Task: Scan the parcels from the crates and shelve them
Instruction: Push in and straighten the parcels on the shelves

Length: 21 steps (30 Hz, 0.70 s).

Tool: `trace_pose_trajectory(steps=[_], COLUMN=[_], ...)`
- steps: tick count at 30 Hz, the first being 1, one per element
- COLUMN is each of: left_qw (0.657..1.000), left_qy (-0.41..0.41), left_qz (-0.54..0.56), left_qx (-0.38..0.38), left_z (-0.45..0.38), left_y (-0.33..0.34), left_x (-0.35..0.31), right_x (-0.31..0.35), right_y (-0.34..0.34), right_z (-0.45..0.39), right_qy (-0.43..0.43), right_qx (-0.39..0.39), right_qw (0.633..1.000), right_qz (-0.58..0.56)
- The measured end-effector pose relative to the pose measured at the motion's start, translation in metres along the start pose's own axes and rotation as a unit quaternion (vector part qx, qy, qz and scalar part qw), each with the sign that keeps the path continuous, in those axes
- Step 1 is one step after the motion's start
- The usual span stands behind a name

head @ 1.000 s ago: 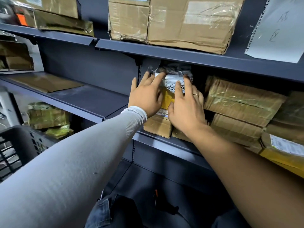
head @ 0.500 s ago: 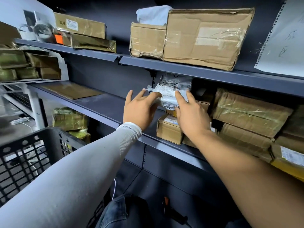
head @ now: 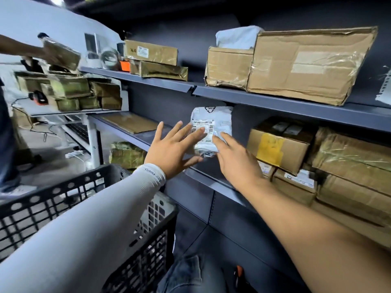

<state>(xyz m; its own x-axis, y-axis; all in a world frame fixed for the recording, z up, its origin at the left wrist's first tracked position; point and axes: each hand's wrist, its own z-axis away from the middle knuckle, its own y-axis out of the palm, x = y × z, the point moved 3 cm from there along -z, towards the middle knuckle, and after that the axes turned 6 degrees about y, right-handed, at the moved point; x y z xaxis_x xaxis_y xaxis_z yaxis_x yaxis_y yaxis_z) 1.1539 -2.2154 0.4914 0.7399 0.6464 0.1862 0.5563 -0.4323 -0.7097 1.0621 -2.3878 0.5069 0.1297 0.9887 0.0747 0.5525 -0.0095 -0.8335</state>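
Here white parcel (head: 210,125) stands upright on middle shelf (head: 213,182).

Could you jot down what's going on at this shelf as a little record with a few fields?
Parcel: white plastic mailer standing upright on the middle shelf
Left hand: fingers spread, in front of the mailer
Right hand: open, fingertips at the mailer's lower edge
Neighbours: cardboard boxes to the right
Crate: black crate below the left arm
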Motion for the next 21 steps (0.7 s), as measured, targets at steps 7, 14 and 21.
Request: trace_pose_trajectory(steps=[7,14,21], left_qw=[0.997,0.989,0.985], left_qy=[-0.009,-0.046,-0.010], left_qz=[-0.069,-0.130,-0.147], left_qx=[-0.020,-0.046,-0.088], left_z=[0.038,0.051,-0.005], left_y=[-0.068,-0.141,-0.178], left_x=[0.063,0.105,0.104], right_x=[0.088,0.153,0.136], right_y=[-0.007,-0.041,-0.085], right_z=[-0.021,-0.048,-0.086], right_qy=[-0.079,-0.145,-0.157], right_qx=[-0.011,-0.078,-0.238], right_qw=[0.995,0.985,0.959], right_qz=[-0.056,-0.057,0.000])
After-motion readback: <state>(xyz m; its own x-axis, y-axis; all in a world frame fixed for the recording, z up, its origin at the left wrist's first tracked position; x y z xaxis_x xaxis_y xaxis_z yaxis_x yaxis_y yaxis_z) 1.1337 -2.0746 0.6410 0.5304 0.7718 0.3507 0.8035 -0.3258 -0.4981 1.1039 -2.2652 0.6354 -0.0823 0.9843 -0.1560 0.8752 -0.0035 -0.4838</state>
